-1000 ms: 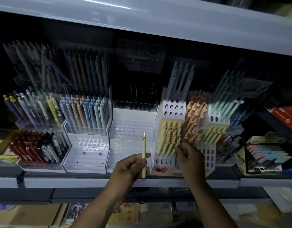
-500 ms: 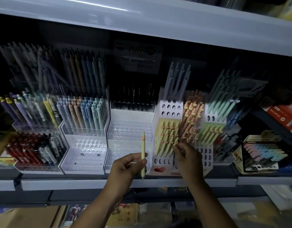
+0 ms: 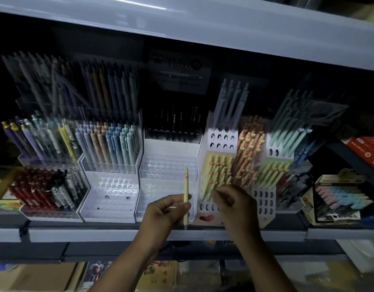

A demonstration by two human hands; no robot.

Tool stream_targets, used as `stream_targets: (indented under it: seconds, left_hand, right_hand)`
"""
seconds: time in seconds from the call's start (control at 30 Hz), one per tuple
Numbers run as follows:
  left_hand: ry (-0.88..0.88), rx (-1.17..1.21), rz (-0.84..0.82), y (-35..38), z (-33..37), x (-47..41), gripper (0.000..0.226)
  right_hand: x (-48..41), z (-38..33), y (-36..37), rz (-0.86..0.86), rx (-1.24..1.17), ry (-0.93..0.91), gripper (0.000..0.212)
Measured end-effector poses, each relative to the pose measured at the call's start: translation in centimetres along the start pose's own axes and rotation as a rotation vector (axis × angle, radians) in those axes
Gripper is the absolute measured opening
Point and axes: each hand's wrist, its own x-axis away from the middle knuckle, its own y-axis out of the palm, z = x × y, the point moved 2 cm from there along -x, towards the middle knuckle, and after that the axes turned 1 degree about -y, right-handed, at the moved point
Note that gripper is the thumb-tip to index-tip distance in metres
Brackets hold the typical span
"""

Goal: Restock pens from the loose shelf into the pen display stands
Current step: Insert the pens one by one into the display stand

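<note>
Restocking looks early. Nearest, the left hand pinches one yellow pen upright, not yet slotted. The right hand curls its fingers at the yellow row of the white heart stand; whether they grip is unclear. Beyond, the clear stand shows many bare holes.

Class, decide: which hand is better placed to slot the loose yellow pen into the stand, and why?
Probably the left hand: it grips the yellow pen upright beside the stand. The right hand is occupied at the racked yellow pens.
</note>
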Motion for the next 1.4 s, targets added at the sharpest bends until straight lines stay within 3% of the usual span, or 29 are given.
stream_targets:
  seconds: [0.07, 0.17, 0.27, 0.43, 0.6, 0.73, 0.97, 1.4]
  left_hand:
    - [0.016, -0.011, -0.01, 0.0, 0.1, -0.1, 0.019]
    - [0.039, -0.045, -0.049, 0.2, 0.0, -0.2, 0.02]
    - [0.045, -0.035, -0.074, 0.2, -0.1, -0.3, 0.02]
    - [0.042, -0.076, -0.105, 0.0, -0.4, -0.5, 0.018]
    - [0.031, -0.149, -0.012, -1.2, -1.1, -1.0, 0.012]
    - [0.089, -0.322, -0.021, -1.7, -1.7, -1.0, 0.016]
    - [0.162, -0.557, -0.024, -1.8, -1.4, -1.1, 0.013]
    - [0.25, -0.553, 0.003, -1.9, -0.8, -0.9, 0.015]
  right_hand:
    - [-0.3, -1.7, 0.7, -0.127, -0.242, 0.01, 0.002]
    - [-0.7, -3.3, 1.2, -0.25, -0.523, 0.136, 0.011]
    - [-0.8, -3.2, 1.5, -0.255, -0.531, 0.141, 0.003]
    - [-0.3, -2.3, 1.8, -0.301, -0.514, 0.144, 0.008]
    - [-0.5, -1.2, 1.7, -0.089, -0.578, 0.184, 0.013]
    - [-0.3, 0.5, 0.9, 0.065, -0.401, 0.126, 0.015]
    - [0.4, 3.2, 2.1, 0.086, -0.112, 0.055, 0.01]
    - [0.1, 3.5, 3.9, -0.092, 0.092, 0.041, 0.01]
